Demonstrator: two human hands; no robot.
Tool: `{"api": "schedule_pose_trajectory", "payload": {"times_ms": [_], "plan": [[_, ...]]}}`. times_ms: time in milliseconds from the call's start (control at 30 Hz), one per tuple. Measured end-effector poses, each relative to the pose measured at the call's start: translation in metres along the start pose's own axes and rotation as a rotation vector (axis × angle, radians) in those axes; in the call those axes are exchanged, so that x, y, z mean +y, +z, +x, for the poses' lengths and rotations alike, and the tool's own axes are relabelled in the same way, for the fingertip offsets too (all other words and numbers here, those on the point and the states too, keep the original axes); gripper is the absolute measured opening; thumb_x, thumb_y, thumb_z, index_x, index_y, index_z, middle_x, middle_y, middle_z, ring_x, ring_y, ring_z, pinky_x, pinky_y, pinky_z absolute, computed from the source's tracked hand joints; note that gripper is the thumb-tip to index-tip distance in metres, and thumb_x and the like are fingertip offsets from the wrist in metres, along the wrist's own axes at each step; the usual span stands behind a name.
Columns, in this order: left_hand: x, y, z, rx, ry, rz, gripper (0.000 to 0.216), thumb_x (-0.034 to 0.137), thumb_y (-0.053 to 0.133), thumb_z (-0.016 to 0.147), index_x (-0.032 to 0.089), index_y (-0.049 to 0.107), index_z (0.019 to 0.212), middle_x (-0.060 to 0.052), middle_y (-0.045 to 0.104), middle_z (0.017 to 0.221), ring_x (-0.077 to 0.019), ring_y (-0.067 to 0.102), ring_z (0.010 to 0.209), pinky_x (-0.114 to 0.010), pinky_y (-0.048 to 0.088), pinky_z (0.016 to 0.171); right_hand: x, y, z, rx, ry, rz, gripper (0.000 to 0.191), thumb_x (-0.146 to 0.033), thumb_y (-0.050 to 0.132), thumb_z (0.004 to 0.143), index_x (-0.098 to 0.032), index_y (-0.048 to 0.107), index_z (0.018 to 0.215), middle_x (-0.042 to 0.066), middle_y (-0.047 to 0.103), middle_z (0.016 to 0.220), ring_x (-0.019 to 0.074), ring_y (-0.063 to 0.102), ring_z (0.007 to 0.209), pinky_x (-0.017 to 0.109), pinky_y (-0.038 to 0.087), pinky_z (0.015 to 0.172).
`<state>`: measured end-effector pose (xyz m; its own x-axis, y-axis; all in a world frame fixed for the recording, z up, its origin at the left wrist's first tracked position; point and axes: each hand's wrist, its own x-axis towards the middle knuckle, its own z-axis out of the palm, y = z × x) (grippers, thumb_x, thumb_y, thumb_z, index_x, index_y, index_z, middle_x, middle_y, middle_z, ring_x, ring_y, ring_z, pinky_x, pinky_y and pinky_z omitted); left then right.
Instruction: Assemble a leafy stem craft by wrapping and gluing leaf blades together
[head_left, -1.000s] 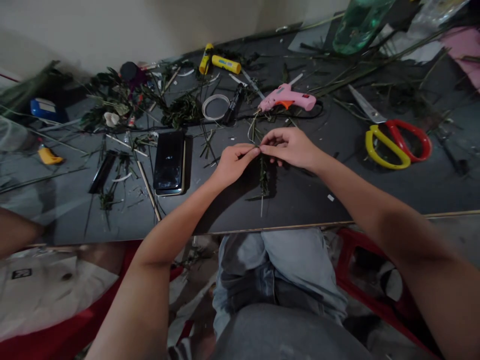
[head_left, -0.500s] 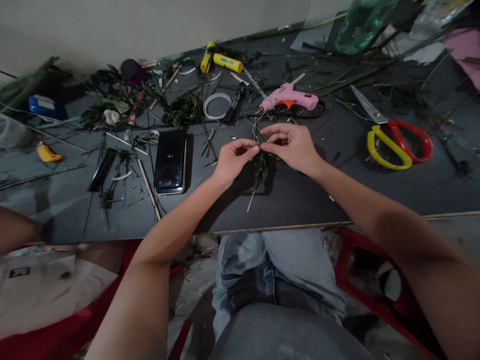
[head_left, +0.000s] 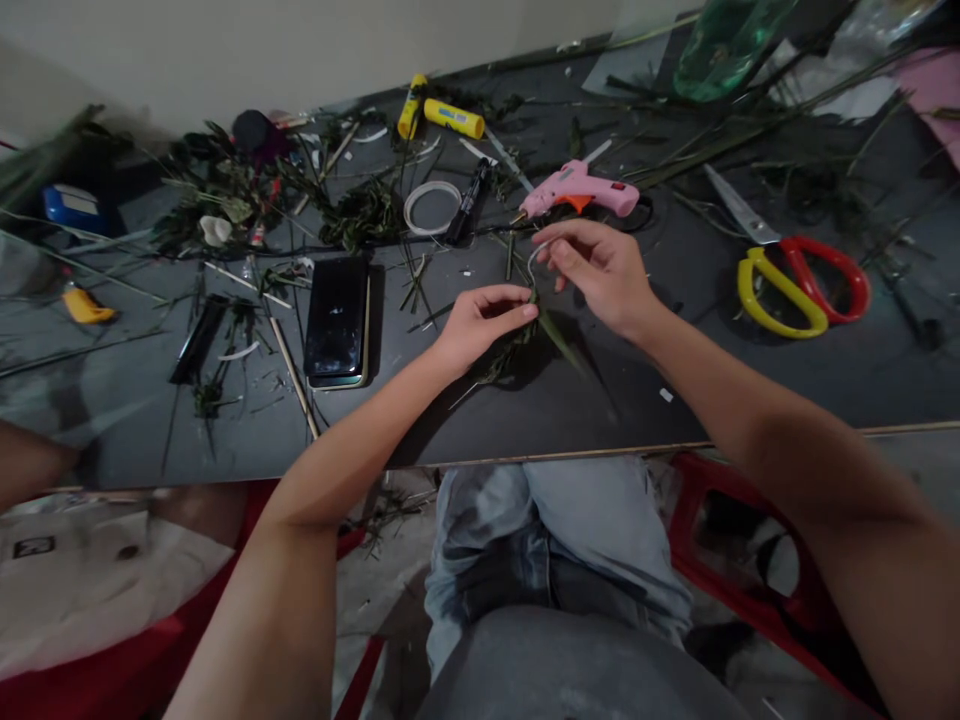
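My left hand (head_left: 487,325) pinches a small bunch of dark green leaves (head_left: 510,358) between thumb and fingertips, above the front part of the table. A thin pale wire (head_left: 532,262) rises out of the top of the bunch. Its upper end is pinched by my right hand (head_left: 596,270), slightly higher and to the right. From the left fingertips a long green blade (head_left: 566,345) slants down to the right, smeared by motion. Just behind my right hand lies a pink glue gun (head_left: 581,190) with an orange trigger.
Scissors (head_left: 795,280) with red and yellow handles lie at right. Two stacked phones (head_left: 337,320), a white ring (head_left: 433,208), a black marker (head_left: 469,203) and yellow tubes (head_left: 454,118) lie left and behind, among leaf scraps. A green bottle (head_left: 724,50) is far right. Another person's arm (head_left: 34,460) shows at left.
My right hand has moved up and right, away from the left fingertips, drawing the wire's end with it. The leaf bunch has swung leftward, and a green blade now shows to the right.
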<state>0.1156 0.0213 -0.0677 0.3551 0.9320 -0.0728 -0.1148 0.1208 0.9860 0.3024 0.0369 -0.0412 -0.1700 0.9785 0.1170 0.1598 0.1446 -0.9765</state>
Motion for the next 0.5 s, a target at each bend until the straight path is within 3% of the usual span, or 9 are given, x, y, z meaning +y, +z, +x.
{"api": "schedule_pose_trajectory", "payload": {"times_ms": [100,300,400,500], "plan": [[0.004,-0.001,-0.001,-0.170,-0.081,-0.030,0.044,0.054,0.091,0.060,0.020,0.078,0.083,-0.002,0.076,0.081,-0.0128,0.070,0.073,-0.028,0.057,0.076,-0.001,-0.003,0.000,-0.017,-0.054,0.010,0.052,-0.076,0.068,0.079,-0.027,0.074,0.095,0.007,0.072,0.105,0.0219,0.067,0.097,0.032,0.057,0.071],[0.009,0.000,-0.004,-0.319,-0.113,-0.102,0.044,0.055,0.090,0.064,0.018,0.074,0.083,-0.007,0.078,0.083,-0.0192,0.075,0.080,-0.032,0.061,0.076,0.001,-0.003,-0.004,-0.109,-0.102,0.126,0.051,-0.072,0.074,0.076,-0.024,0.078,0.094,0.006,0.075,0.091,0.0185,0.070,0.081,0.031,0.057,0.070],[0.012,0.003,-0.004,-0.336,-0.134,-0.122,0.047,0.058,0.090,0.061,0.018,0.073,0.081,-0.006,0.078,0.078,-0.0174,0.073,0.070,-0.030,0.061,0.065,0.001,-0.003,-0.005,-0.125,-0.131,0.111,0.046,-0.067,0.075,0.079,-0.024,0.079,0.094,0.004,0.075,0.083,0.0156,0.067,0.070,0.031,0.057,0.069],[0.015,0.006,-0.006,-0.258,-0.136,-0.107,0.049,0.058,0.092,0.058,0.018,0.075,0.081,-0.005,0.079,0.076,-0.0137,0.070,0.062,-0.027,0.060,0.062,0.000,-0.004,-0.007,-0.053,-0.134,0.040,0.039,-0.063,0.071,0.085,-0.026,0.080,0.095,0.003,0.074,0.080,0.0172,0.067,0.072,0.033,0.057,0.072]]}}
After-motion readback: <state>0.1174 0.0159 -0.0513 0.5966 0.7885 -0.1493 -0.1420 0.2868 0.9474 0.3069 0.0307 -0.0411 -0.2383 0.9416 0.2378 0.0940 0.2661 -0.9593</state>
